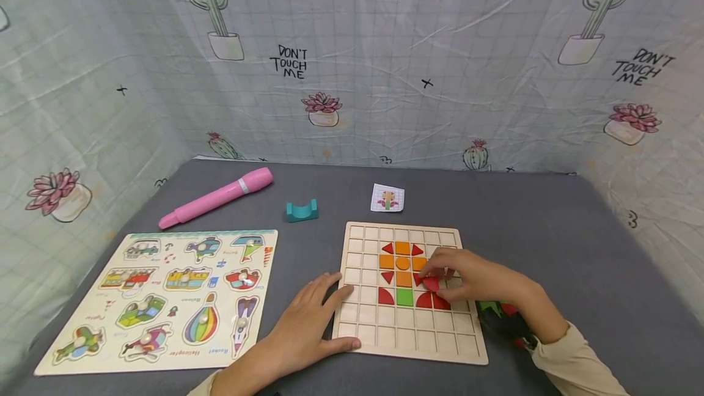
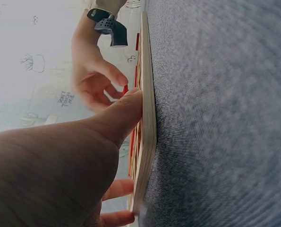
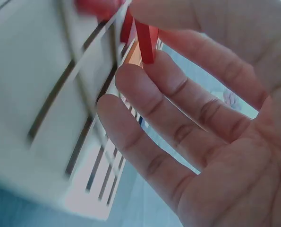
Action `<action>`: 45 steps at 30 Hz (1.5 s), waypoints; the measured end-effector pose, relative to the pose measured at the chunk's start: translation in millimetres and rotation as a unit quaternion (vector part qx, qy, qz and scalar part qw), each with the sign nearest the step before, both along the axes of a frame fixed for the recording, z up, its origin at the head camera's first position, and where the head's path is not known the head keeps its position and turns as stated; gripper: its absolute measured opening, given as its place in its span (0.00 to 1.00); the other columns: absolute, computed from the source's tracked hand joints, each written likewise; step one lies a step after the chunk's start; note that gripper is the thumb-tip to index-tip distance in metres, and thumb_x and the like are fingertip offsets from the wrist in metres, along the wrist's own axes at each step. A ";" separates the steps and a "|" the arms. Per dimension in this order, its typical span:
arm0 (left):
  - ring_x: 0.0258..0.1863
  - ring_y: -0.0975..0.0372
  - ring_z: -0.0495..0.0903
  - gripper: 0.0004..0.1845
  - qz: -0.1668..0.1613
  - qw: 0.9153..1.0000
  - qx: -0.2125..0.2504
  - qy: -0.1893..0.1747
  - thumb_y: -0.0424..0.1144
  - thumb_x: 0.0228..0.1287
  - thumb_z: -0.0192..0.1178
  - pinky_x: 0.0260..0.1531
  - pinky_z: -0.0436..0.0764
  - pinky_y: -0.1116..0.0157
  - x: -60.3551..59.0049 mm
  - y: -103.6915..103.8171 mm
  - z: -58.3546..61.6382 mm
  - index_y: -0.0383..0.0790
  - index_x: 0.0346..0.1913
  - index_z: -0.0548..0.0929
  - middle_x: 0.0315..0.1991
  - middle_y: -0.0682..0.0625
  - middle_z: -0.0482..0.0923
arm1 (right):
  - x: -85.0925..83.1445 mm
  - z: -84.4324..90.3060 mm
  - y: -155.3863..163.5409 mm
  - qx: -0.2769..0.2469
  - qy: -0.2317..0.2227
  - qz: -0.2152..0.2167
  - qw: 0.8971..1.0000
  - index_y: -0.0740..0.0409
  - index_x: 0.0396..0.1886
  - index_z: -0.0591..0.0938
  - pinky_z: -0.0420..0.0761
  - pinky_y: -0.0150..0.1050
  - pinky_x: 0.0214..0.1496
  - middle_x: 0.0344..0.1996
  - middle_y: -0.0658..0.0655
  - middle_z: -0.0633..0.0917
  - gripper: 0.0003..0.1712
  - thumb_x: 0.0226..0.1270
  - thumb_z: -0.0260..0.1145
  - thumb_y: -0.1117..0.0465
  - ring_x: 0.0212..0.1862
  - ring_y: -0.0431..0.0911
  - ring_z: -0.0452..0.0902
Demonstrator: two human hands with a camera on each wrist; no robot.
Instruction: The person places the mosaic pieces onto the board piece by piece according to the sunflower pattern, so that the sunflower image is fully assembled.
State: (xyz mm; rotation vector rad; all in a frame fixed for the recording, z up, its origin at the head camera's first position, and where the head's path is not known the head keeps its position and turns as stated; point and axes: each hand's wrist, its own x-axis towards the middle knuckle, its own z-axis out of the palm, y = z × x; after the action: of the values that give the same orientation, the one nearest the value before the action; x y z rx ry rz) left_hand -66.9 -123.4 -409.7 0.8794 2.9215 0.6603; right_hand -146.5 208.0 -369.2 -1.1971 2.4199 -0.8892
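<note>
the right hand (image 1: pixel 475 277) reaches in from the lower right, forearm slanting up over the right side of the wooden grid board (image 1: pixel 409 291), wrist bent so the fingers (image 3: pixel 152 92) point down at the cells. thumb and fingertips are pinched on a small red piece (image 1: pixel 431 284), held tilted on edge just above the board, right of the orange and red tiles already set in the middle cells; in the right wrist view the piece (image 3: pixel 143 40) stands edge-on between the fingertips, the other fingers loosely spread below it. the left hand (image 1: pixel 310 322) lies flat at the board's lower left corner, fingers straight and slightly apart, thumb resting on the near edge and fingertips on the left rim; the left wrist view shows the thumb pressed against the board's edge (image 2: pixel 147 123). the board lies on the grey table (image 1: pixel 550 243). to the left lie a vehicle peg puzzle (image 1: pixel 159 298), a pink marker (image 1: pixel 217 197), a teal curved block (image 1: pixel 302 209) and a small pattern card (image 1: pixel 387 197).
</note>
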 end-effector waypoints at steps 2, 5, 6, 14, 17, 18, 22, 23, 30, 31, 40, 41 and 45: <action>0.71 0.45 0.59 0.43 0.000 1.000 0.000 -0.001 0.69 0.59 0.58 0.68 0.61 0.44 0.2 0.1 0.2 0.44 0.70 0.69 0.71 0.43 0.60 | 0.2 0.2 -8.0 0.002 -0.008 0.006 1.000 0.57 0.50 0.83 0.78 0.34 0.37 0.40 0.49 0.79 0.16 0.61 0.66 0.68 0.36 0.40 0.72; 0.71 0.46 0.59 0.43 0.000 1.000 0.000 0.000 0.69 0.59 0.58 0.68 0.61 0.45 0.4 0.1 0.6 0.44 0.69 0.69 0.71 0.43 0.61 | 0.4 1.9 -21.4 0.008 -0.009 0.014 1.000 0.57 0.50 0.83 0.78 0.33 0.37 0.38 0.47 0.77 0.16 0.61 0.65 0.69 0.36 0.41 0.72; 0.71 0.46 0.60 0.43 0.001 1.000 0.000 0.001 0.68 0.59 0.58 0.68 0.61 0.44 0.4 0.1 0.8 0.44 0.69 0.69 0.71 0.43 0.61 | 0.3 2.4 -25.9 0.011 -0.010 0.016 1.000 0.56 0.50 0.83 0.78 0.33 0.37 0.37 0.47 0.77 0.16 0.61 0.65 0.68 0.36 0.41 0.72; 0.71 0.46 0.60 0.42 0.000 1.000 -0.006 0.003 0.69 0.59 0.58 0.68 0.61 0.45 0.0 0.3 -0.1 0.44 0.69 0.69 0.71 0.43 0.61 | 0.5 5.9 -54.3 0.041 -0.008 0.034 0.999 0.56 0.49 0.84 0.79 0.33 0.43 0.40 0.46 0.78 0.14 0.63 0.65 0.65 0.39 0.40 0.72; 0.71 0.47 0.59 0.43 0.003 1.000 -0.011 -0.003 0.69 0.59 0.58 0.69 0.60 0.45 0.0 0.3 -0.6 0.45 0.70 0.69 0.71 0.43 0.60 | 0.6 5.5 -61.2 0.057 0.002 0.037 0.998 0.55 0.50 0.84 0.78 0.35 0.48 0.44 0.47 0.79 0.15 0.63 0.66 0.64 0.44 0.41 0.73; 0.72 0.47 0.59 0.43 0.003 1.000 -0.013 -0.004 0.69 0.59 0.58 0.69 0.60 0.45 0.0 0.2 -0.6 0.45 0.70 0.69 0.72 0.43 0.60 | 0.7 5.1 -63.6 0.063 0.004 0.037 0.997 0.55 0.50 0.84 0.78 0.36 0.50 0.45 0.47 0.80 0.15 0.63 0.66 0.64 0.46 0.41 0.73; 0.72 0.47 0.58 0.43 0.002 1.000 -0.012 -0.004 0.69 0.59 0.58 0.69 0.60 0.45 -0.1 -0.5 -0.6 0.45 0.70 0.68 0.72 0.43 0.60 | -0.2 3.0 -73.8 0.069 0.016 0.047 0.996 0.55 0.49 0.84 0.77 0.35 0.51 0.42 0.46 0.80 0.15 0.62 0.68 0.64 0.45 0.39 0.72; 0.72 0.47 0.58 0.43 0.002 1.000 -0.012 -0.003 0.69 0.59 0.58 0.69 0.60 0.45 -0.3 -0.5 -0.7 0.45 0.70 0.69 0.72 0.43 0.60 | -0.5 2.2 -76.5 0.068 0.018 0.049 0.996 0.55 0.49 0.84 0.77 0.33 0.49 0.41 0.45 0.80 0.15 0.61 0.68 0.63 0.43 0.38 0.72; 0.72 0.48 0.58 0.43 0.005 1.000 -0.018 0.001 0.70 0.58 0.57 0.69 0.60 0.47 -1.0 0.2 -2.1 0.46 0.70 0.69 0.72 0.44 0.60 | 0.0 -3.3 -93.2 0.068 0.034 0.041 0.996 0.59 0.47 0.84 0.74 0.27 0.40 0.36 0.47 0.78 0.15 0.59 0.71 0.62 0.36 0.36 0.69; 0.72 0.47 0.59 0.43 0.004 1.000 -0.017 0.001 0.70 0.58 0.57 0.69 0.60 0.46 -0.9 0.4 -2.1 0.46 0.69 0.69 0.72 0.44 0.60 | 0.3 -3.8 -94.8 0.069 0.035 0.038 0.996 0.59 0.47 0.84 0.74 0.27 0.40 0.36 0.47 0.78 0.16 0.59 0.71 0.62 0.36 0.36 0.69; 0.72 0.48 0.58 0.43 0.004 1.000 -0.020 -0.003 0.70 0.58 0.57 0.69 0.60 0.47 -0.9 0.8 -1.9 0.45 0.70 0.69 0.72 0.44 0.60 | -2.5 -6.9 -100.2 0.044 0.057 0.068 0.995 0.56 0.42 0.85 0.76 0.31 0.48 0.41 0.48 0.81 0.10 0.61 0.66 0.68 0.42 0.39 0.73; 0.72 0.48 0.58 0.43 0.005 1.000 -0.022 -0.003 0.70 0.58 0.57 0.69 0.60 0.47 -0.9 0.8 -1.9 0.46 0.70 0.69 0.72 0.44 0.60 | -3.1 -7.1 -100.3 0.043 0.059 0.075 0.994 0.55 0.41 0.85 0.76 0.31 0.50 0.41 0.48 0.82 0.10 0.61 0.66 0.69 0.43 0.38 0.73; 0.72 0.47 0.58 0.43 0.005 1.000 -0.018 0.000 0.70 0.58 0.58 0.69 0.61 0.47 -1.0 0.5 -2.7 0.45 0.69 0.69 0.71 0.44 0.60 | -4.7 -7.6 -101.2 0.045 0.067 0.089 0.993 0.55 0.39 0.85 0.76 0.31 0.50 0.38 0.47 0.82 0.09 0.61 0.66 0.69 0.42 0.37 0.73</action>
State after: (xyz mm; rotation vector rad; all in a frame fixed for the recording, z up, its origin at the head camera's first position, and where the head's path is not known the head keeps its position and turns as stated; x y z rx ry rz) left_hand -67.8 -122.8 -412.4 0.8610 2.9306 0.6060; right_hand -151.1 106.8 -376.8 -1.4532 2.3798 -0.6587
